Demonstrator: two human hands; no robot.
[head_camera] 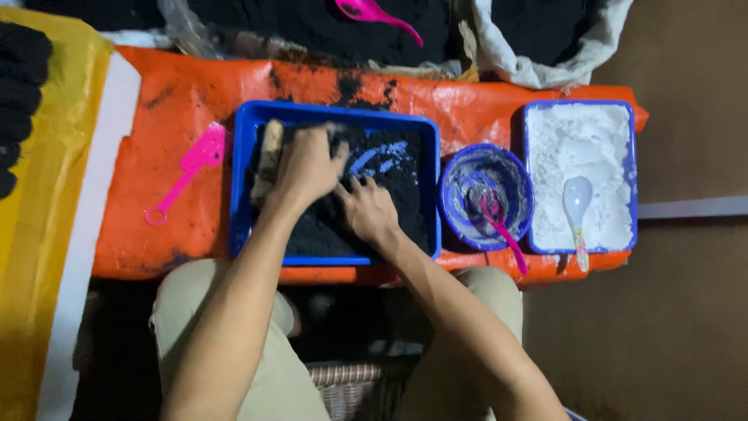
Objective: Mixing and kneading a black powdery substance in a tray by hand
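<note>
Two hands are working inside the blue tray (240, 187), which is lying on the orange sheet (179, 101) and holding black powder (389, 195). Nearest the person, a wicker basket (354, 386) is sitting below the tray. The right hand (368, 210) is pressing flat on the powder, fingers spread. The left hand (309, 165) is lying palm down, fingers curled together beside a pale block (269, 156); what it clamps cannot be told. Left of the tray, a pink scoop (187, 168) is resting. Right of it, a blue bowl (456, 175) is holding a pink spoon (499, 226); beyond, a tray of white powder (580, 140) is carrying a white spoon (577, 204).
</note>
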